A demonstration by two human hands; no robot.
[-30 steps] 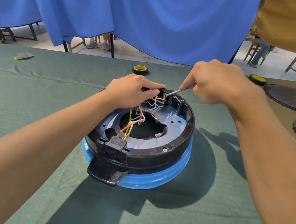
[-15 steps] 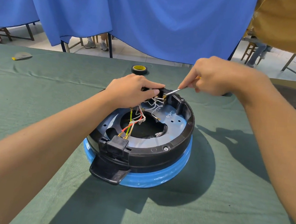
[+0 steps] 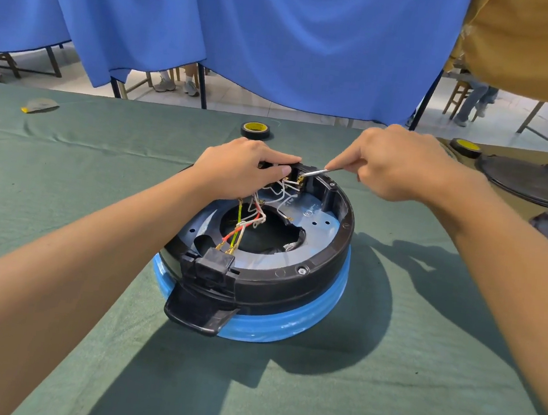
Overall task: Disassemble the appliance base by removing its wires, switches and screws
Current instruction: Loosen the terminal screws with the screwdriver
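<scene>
A round appliance base (image 3: 309, 278), black ring over a blue rim, lies upside down on the green cloth. White, red and yellow-green wires (image 3: 247, 221) cross its open middle to a black socket block (image 3: 214, 263) at the near rim. My left hand (image 3: 242, 170) grips a black switch part at the far rim, thumb and forefinger curled round it. My right hand (image 3: 402, 166) holds a thin metal tool (image 3: 313, 172), its tip at the brass terminals beside the left thumb. A screw (image 3: 302, 270) sits in the near rim.
A black tape roll with a yellow core (image 3: 255, 130) lies behind the base. Another tape roll (image 3: 466, 147) and two black round covers (image 3: 532, 182) lie at the right. A small grey and yellow object (image 3: 38, 105) rests far left. Blue curtains hang behind the table.
My right hand has lowered slightly and drawn a little toward me, the tool tip staying at the terminals. My left hand keeps its grip in the same place.
</scene>
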